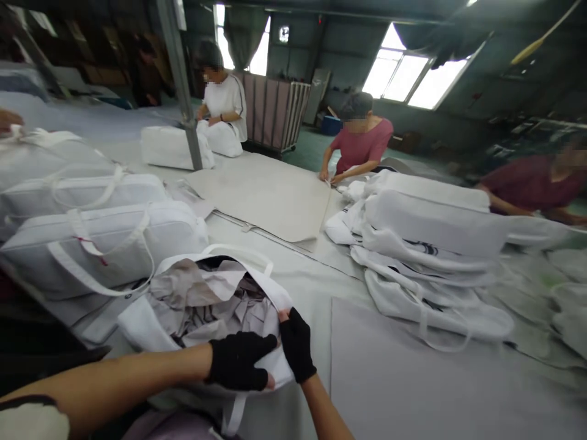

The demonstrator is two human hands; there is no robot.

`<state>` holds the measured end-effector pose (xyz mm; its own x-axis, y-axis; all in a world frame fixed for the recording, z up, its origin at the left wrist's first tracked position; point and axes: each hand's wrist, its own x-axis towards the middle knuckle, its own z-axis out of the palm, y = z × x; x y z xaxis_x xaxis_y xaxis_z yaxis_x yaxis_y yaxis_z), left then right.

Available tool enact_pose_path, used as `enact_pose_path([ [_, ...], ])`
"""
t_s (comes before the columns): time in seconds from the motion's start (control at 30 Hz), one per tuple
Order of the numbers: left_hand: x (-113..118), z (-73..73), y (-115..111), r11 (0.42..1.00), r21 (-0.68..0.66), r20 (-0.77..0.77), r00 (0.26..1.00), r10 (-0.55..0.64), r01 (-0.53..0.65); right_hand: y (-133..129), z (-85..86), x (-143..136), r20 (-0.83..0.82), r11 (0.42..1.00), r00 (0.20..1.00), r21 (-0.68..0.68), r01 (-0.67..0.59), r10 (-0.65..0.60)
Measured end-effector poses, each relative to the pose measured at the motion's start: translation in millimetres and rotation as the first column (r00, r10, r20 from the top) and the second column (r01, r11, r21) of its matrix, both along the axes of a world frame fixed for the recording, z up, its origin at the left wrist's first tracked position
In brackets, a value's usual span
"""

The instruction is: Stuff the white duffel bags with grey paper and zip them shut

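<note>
In front of me a white bag [149, 327] lies unzipped on the table, its mouth facing up. Crumpled greyish paper [211, 299] fills it. Both my hands wear black fingerless gloves. My right hand [297, 345] is closed on the bag's rim at its right end, fingertips on the white edge. My left hand [243, 362] reaches across the near side and grips the bag's near rim close to the same corner; some of its fingers are hidden. One loop handle stands beyond the opening, and another strap hangs at the near side.
Finished-looking white bags [105, 238] with handles stand in a row at left. A pile of flat white bags [435, 238] lies at right, near a grey sheet [413, 379]. Beige sheets [270, 195] cover the table's middle. A metal post [181, 85] rises beyond; several people work around.
</note>
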<state>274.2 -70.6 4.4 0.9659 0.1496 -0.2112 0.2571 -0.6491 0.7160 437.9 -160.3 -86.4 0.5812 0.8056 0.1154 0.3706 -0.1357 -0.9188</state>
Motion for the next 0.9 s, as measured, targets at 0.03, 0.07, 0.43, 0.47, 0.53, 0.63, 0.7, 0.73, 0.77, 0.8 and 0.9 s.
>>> enact_pose_path([
  [0.03,-9.9,13.9,9.1,1.000,-0.003,0.102,0.995,0.019,-0.019,1.2,1.1,0.3,-0.005,1.000,1.000,-0.001,0.005,-0.005],
  [0.07,-22.2,29.2,21.7,0.999,-0.012,0.222,0.974,0.048,-0.047,1.9,1.8,0.0,-0.006,1.000,1.000,-0.003,0.015,-0.015],
  [0.43,-106.6,-7.9,112.7,0.772,0.552,0.283,0.942,0.179,-0.313,28.9,39.8,10.8,0.486,0.996,0.870,0.071,0.054,-0.082],
  [0.47,-100.2,-24.4,106.0,0.766,0.605,0.218,0.971,0.102,-0.217,40.2,52.1,14.6,0.524,0.992,0.847,0.123,0.028,-0.088],
  [0.53,-91.0,-50.1,94.3,0.756,0.652,0.134,0.990,-0.043,-0.056,65.5,75.3,17.9,0.540,0.987,0.842,0.141,-0.083,-0.006],
  [0.63,-92.4,-69.0,85.5,0.759,0.650,0.124,0.981,-0.147,0.031,100.0,92.7,6.9,0.560,0.939,0.757,-0.144,-0.313,0.338],
  [0.7,-100.9,-73.5,82.9,0.771,0.636,0.149,0.976,-0.160,0.029,111.6,89.1,-10.4,0.563,0.865,0.658,-0.342,-0.366,0.501],
  [0.73,-106.2,-74.7,81.3,0.782,0.622,0.159,0.975,-0.156,0.023,112.2,84.1,-20.8,0.572,0.851,0.632,-0.395,-0.347,0.523],
  [0.77,-111.6,-75.5,79.3,0.796,0.606,0.165,0.975,-0.149,0.019,109.0,77.9,-31.6,0.585,0.843,0.611,-0.423,-0.332,0.534],
  [0.8,-116.8,-75.8,76.8,0.811,0.585,0.166,0.976,-0.140,0.017,102.2,71.4,-42.3,0.595,0.838,0.594,-0.436,-0.328,0.541],
  [0.9,-128.7,-74.0,67.8,0.881,0.469,0.122,0.983,-0.136,0.064,67.8,56.4,-69.6,0.625,0.805,0.510,-0.413,-0.426,0.590],
])
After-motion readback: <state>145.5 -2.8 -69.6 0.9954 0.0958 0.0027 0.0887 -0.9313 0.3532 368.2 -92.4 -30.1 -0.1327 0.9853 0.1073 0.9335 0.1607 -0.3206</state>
